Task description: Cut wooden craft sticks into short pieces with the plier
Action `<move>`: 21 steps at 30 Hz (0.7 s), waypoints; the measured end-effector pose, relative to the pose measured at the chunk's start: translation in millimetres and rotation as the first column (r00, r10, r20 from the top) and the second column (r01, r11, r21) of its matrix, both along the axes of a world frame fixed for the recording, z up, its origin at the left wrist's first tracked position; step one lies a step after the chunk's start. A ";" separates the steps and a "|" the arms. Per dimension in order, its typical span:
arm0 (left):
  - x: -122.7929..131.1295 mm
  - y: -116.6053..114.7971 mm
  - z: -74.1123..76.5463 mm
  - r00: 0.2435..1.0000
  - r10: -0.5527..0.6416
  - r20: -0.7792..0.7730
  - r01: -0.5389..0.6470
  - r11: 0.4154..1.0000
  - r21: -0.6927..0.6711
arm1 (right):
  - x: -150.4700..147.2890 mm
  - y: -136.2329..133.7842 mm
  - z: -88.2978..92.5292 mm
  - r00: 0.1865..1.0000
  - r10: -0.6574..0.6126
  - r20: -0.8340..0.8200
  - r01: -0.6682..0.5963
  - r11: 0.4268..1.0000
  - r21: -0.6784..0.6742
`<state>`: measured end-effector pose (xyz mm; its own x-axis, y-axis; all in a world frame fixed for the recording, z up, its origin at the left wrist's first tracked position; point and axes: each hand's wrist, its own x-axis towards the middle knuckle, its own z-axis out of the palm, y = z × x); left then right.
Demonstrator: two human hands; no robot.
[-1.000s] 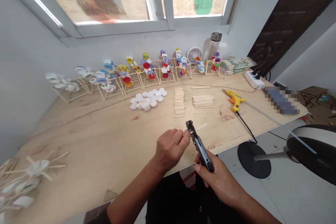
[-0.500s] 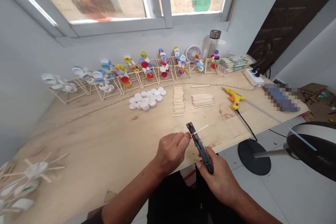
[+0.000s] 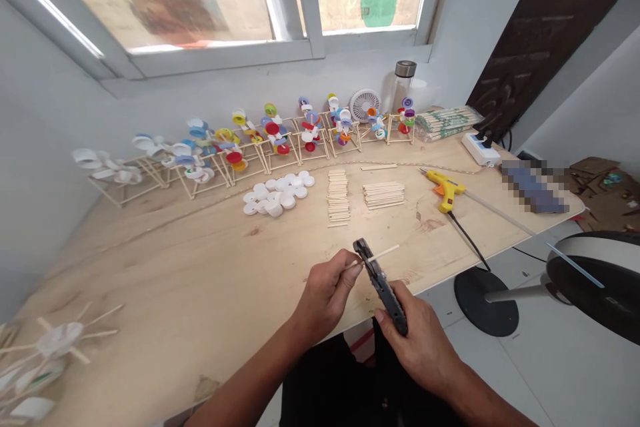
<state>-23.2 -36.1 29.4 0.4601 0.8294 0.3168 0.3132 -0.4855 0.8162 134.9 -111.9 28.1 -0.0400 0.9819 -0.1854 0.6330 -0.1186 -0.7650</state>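
A thin wooden stick [image 3: 389, 252] is pinched in my left hand [image 3: 325, 290], thumb against curled fingers. It crosses the head of a dark plier-like hand tool [image 3: 383, 287], and its free end pokes out to the right. Around the tool's handles, my right hand [image 3: 420, 333] is closed. Both hands are above the front edge of the wooden table [image 3: 240, 300]. Beyond them lie two stacks of short sticks, a left one [image 3: 338, 197] and a right one [image 3: 383, 194]. White bottle caps [image 3: 274, 193] are grouped left of the stacks.
Stick frames with coloured caps [image 3: 273, 140] line the back. A yellow glue gun [image 3: 444, 188] with its cord, a power strip [image 3: 481, 149] and bagged sticks [image 3: 445, 121] are at right. A spoked cap wheel [image 3: 60, 340] is at left. A fan [image 3: 595, 287] stands beside the table.
My left hand has rolled a little, so its thumb and the stick between the fingers show more. The tool stays across the stick. The whole view has shifted slightly.
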 end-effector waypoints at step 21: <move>0.8 6.8 -16.5 0.917 0.302 -0.261 -0.115 0.826 0.551 | -6.0 14.4 -7.1 1.000 -0.015 -0.001 0.015 1.000 -0.011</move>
<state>-22.4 -29.3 13.0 0.4476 0.6734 0.5884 0.6546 -0.6950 0.2975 128.8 -97.5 21.0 -0.0250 0.9802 -0.1963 0.6303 -0.1370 -0.7642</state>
